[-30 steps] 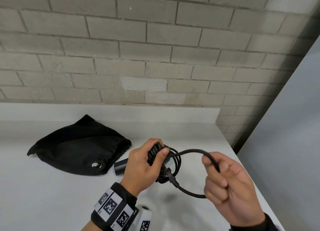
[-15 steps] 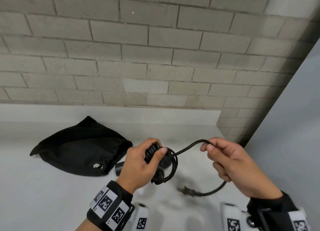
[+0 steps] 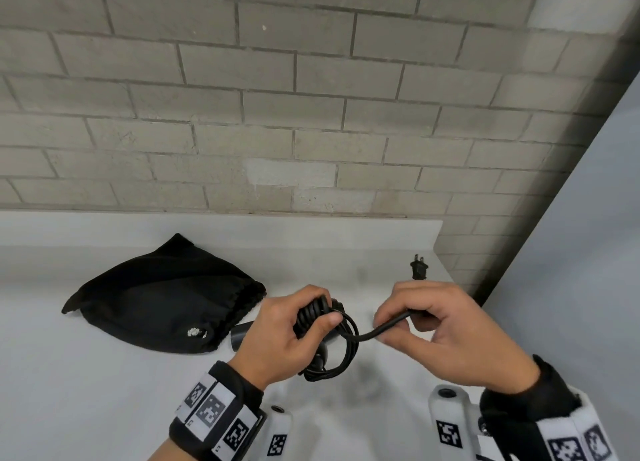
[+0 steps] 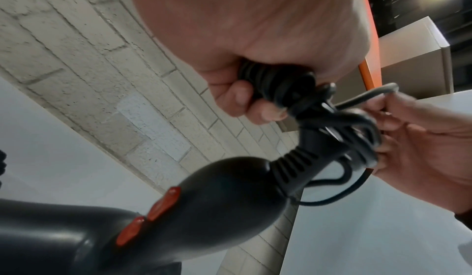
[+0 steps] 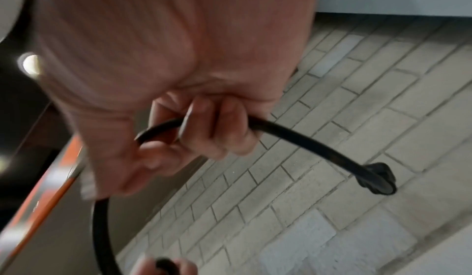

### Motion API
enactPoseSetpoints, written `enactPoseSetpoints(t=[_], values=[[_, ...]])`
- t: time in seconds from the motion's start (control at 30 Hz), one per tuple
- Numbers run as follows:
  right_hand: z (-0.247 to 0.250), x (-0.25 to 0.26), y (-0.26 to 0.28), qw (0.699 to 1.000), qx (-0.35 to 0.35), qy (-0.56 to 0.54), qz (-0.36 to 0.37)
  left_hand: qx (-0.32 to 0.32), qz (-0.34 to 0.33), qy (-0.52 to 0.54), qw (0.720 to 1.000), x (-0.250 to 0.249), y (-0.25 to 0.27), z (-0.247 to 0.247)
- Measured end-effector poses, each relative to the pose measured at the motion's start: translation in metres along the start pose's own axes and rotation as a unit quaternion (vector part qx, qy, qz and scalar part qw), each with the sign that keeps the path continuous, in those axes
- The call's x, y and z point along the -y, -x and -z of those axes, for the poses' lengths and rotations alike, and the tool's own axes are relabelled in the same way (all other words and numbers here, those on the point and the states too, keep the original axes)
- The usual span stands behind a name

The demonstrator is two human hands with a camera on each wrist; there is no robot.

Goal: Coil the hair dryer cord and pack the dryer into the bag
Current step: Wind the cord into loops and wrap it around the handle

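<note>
My left hand grips a bundle of coiled black cord above the white counter. The black hair dryer with orange switches hangs below that hand; in the head view only its nozzle end shows. My right hand pinches the free end of the cord, close to the right of the coil. The plug sticks up beyond my right hand's knuckles. The black drawstring bag lies on the counter to the left, its gathered mouth facing the dryer.
A grey brick wall rises behind the white counter. The counter's right end is near the plug, with a plain grey panel beyond it.
My right hand swung from low near me up and in toward the coil, carrying the cord end. The plug, which dangled below, now points up behind my right hand. The free loop has shrunk.
</note>
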State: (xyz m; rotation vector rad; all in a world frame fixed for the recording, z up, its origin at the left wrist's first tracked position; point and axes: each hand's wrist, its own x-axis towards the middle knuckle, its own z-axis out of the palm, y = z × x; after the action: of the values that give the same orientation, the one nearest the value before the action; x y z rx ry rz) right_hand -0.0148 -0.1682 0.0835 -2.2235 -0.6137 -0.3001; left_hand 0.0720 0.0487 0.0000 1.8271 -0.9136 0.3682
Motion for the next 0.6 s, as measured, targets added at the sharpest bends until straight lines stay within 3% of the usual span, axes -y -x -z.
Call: enactPoseSetpoints(t=[0.1, 0.33, 0.5, 0.6], values=[[0.011, 0.006, -0.004, 0.997, 0.061, -0.049, 0.005, 0.017, -0.004, 0.009, 1.0, 0.001, 0.003, 0.001], [-0.013, -0.003, -0.03, 0.991, -0.128, -0.042, 0.027, 0.059, -0.044, 0.082, 0.994, -0.007, 0.002, 0.001], [-0.039, -0.015, -0.043, 0.96, -0.221, -0.165, -0.051, 0.04, -0.062, 0.061, 0.995, -0.003, 0.004, -0.001], [-0.056, -0.025, -0.044, 0.944, -0.232, -0.2, -0.121, 0.032, -0.076, 0.067, 0.994, -0.004, 0.005, 0.001]])
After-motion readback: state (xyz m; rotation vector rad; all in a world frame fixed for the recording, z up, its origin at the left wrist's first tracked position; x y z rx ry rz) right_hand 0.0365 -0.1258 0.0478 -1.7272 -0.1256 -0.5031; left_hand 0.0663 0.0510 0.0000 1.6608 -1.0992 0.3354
